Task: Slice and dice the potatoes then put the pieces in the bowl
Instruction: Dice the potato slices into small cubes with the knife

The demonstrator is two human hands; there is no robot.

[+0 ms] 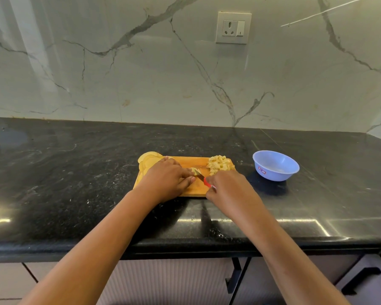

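Note:
A wooden cutting board (pixel 195 188) lies on the black counter. My left hand (pixel 166 180) presses down on a small stack of potato slices (pixel 194 171) in the board's middle, fingers curled over it. My right hand (pixel 228 190) grips a red-handled knife (pixel 204 179), whose blade meets the stack beside my left fingertips. A heap of diced potato (pixel 220 165) sits at the board's far right corner. Round potato slices (pixel 149 160) are piled at the far left corner, partly off the board. A light blue bowl (pixel 275 165) stands to the right, with nothing visible inside.
The black stone counter (pixel 75 172) stretches wide on both sides, with its front edge close to me. A marble wall with a power socket (pixel 233 27) rises behind. Cabinet fronts and dark handles (pixel 361 280) sit below the counter edge.

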